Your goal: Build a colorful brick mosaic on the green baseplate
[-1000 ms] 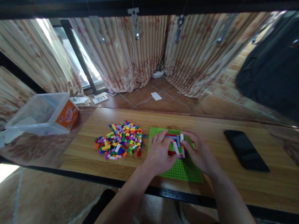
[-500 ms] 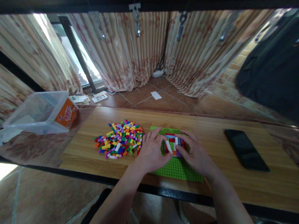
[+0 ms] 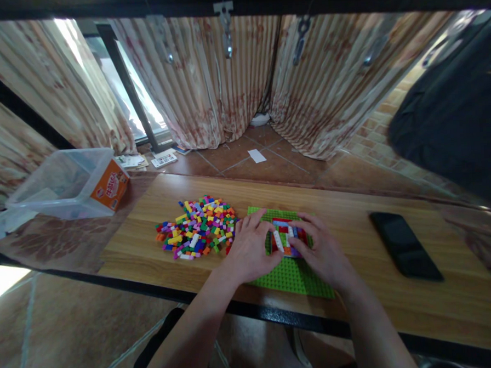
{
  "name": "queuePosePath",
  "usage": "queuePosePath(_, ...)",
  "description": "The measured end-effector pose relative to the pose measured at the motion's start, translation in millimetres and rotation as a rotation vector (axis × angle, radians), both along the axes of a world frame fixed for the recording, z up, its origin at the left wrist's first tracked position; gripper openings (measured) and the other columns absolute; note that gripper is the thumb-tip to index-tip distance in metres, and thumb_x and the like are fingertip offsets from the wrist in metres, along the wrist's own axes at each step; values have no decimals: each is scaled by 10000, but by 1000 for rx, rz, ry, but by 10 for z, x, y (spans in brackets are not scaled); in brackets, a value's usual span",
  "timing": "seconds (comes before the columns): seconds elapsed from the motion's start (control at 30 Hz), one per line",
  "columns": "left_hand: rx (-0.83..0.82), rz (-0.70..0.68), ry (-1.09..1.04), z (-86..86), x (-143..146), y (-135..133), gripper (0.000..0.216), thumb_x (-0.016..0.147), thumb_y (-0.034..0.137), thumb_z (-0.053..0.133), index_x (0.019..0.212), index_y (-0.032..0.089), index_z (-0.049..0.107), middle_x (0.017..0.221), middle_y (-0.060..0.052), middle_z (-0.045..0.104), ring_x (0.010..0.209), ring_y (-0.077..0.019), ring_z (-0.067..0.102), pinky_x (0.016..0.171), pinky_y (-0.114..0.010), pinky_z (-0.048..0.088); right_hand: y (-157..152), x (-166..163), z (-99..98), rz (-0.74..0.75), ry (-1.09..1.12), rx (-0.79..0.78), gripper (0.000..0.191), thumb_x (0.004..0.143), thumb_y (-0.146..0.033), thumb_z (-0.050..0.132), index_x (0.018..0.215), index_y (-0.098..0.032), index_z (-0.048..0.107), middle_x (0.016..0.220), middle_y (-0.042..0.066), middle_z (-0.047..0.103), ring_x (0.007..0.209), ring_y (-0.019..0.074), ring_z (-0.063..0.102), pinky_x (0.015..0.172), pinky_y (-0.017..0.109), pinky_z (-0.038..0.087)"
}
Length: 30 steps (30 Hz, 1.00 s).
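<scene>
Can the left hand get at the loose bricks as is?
Likely yes: the loose bricks lie right beside the left hand, nothing visible between, though it holds a white brick.

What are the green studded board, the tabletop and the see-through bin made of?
Green board: probably molded plastic, fairly matte, given its uniform color and regular studs.
Tabletop: wood or wood-look laminate, satin sheen, showing brown grain.
Bin: likely clear plastic, smooth, since things show through its walls.

Bricks (image 3: pixel 200 228) lie centre-left on the table (image 3: pixel 136 233), baseplate (image 3: pixel 291 280) beside them, phone (image 3: pixel 405 246) farther right; tub (image 3: pixel 79 201) at frame left.
</scene>
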<state>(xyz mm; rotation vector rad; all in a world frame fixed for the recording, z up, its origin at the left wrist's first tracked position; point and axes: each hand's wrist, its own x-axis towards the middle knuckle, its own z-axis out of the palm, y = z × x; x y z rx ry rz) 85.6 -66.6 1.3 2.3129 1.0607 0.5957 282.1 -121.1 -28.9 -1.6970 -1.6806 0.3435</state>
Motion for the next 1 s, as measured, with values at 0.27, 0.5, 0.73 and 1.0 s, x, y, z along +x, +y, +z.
queuePosePath(0.27, 28, -31, 31, -36, 9, -9, 359, 763, 288, 702, 1093, 195, 597, 1511, -155, 421, 1392, -349, 397, 1131, -560, 323, -4, -6, -2, -32, 43, -27, 288, 837, -334, 617, 1103, -248, 688, 1362, 107, 561, 1261, 287, 540, 1103, 530, 389)
queuePosePath(0.5, 36, -40, 33, -72, 47, -30, 373, 774, 284, 684, 1127, 218, 581, 1517, -131, 419, 1390, -339, 399, 1124, -570, 325, 5, -28, 1, -33, 75, -44, 299, 825, -309, 622, 1113, -255, 678, 1345, 100, 561, 1254, 278, 542, 1108, 528, 374)
queuePosePath(0.73, 17, -35, 21, -70, 105, -40, 358, 797, 254, 665, 1149, 215, 608, 1519, -128, 418, 1373, -333, 416, 1127, -562, 326, -10, 15, 31, -50, 113, -38, 336, 809, -339, 643, 1131, -247, 676, 1336, 108, 573, 1244, 287, 554, 1074, 524, 407)
queuePosePath(1.0, 22, -21, -4, -92, 170, -46, 325, 826, 263, 670, 1146, 218, 644, 1490, -119, 459, 1343, -311, 450, 1122, -533, 342, -24, 49, 38, -43, 112, -31, 322, 823, -349, 637, 1126, -248, 677, 1333, 104, 583, 1241, 281, 561, 1082, 517, 401)
